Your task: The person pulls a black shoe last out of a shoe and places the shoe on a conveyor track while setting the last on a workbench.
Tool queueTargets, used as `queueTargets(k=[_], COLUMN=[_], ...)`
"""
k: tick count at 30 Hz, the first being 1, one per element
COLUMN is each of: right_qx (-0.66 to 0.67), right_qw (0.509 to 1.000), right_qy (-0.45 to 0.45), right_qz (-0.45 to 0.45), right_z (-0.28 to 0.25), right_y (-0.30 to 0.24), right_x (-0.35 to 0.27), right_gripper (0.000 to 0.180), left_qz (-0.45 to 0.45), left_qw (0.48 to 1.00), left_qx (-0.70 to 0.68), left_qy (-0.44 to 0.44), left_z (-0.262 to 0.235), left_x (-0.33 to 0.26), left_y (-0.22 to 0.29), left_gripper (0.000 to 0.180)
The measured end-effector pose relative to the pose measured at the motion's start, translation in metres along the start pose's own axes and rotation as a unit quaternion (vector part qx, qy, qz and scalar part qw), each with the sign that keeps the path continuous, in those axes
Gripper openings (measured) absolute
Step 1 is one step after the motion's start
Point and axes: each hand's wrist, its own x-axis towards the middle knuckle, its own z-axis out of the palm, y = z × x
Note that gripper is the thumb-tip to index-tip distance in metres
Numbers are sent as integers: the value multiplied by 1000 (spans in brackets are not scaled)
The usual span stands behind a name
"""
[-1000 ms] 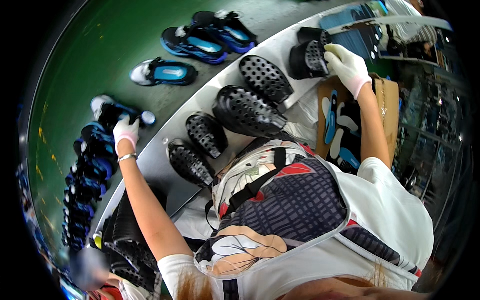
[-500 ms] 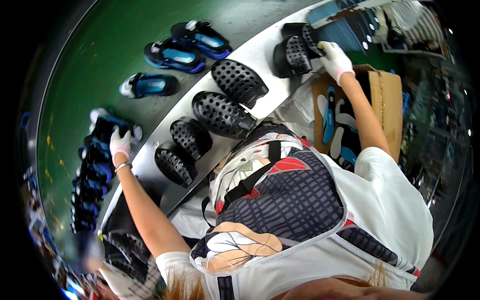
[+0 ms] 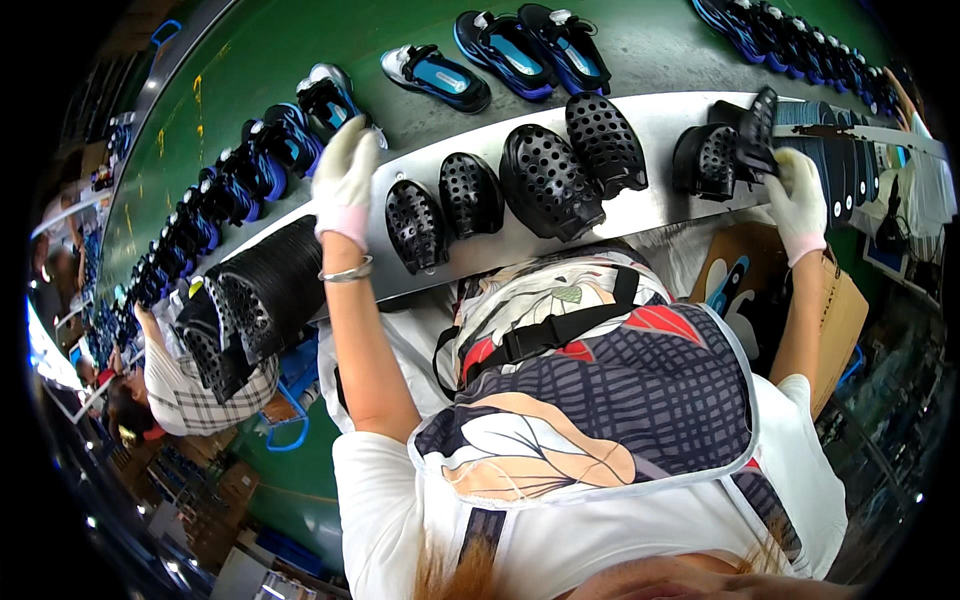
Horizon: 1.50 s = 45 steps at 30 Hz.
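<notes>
Insoles: four black perforated rubbery ovals are lying loose on the grey counter.
Right hand: is gripping a black perforated piece.
Left hand: is resting flat, fingers narrow, on the counter's far edge.

White cotton gloves on both my hands, left hand and right hand, pinkish cuffs. Thin silver bangle on my left wrist. White short-sleeved shirt. Over it an apron, white-edged patchwork: dark grid check, red wedges, tan and white leaf shapes. Black strap with buckle crosses my chest.
</notes>
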Motion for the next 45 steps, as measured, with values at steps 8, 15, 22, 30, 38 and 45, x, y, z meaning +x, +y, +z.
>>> queueTargets(k=[8,15,22,30,38,45], right_qx=[182,220,128,172,-17,-21], right_qw=[902,918,937,935,939,888], right_qy=[-129,-202,-258,-274,-324,-427], right_qz=[-370,-261,-199,-147,-115,-170], right_z=[47,82,97,124,149,181], right_y=[-218,-257,-296,-300,-272,-299], right_x=[30,37,53,85,139,182], right_gripper=[29,43,41,33,34,39], left_qz=[-90,-54,-42,-117,90,126], left_qw=[831,886,861,818,969,940], left_qx=[-447,-438,-491,-533,60,263], left_qy=[-319,-143,-127,-181,-220,-180], left_z=[78,68,54,59,82,85], left_x=[-35,-34,-12,25,76,93], left_y=[82,59,39,25,-47,-78], left_gripper=[56,39,28,32,62,29])
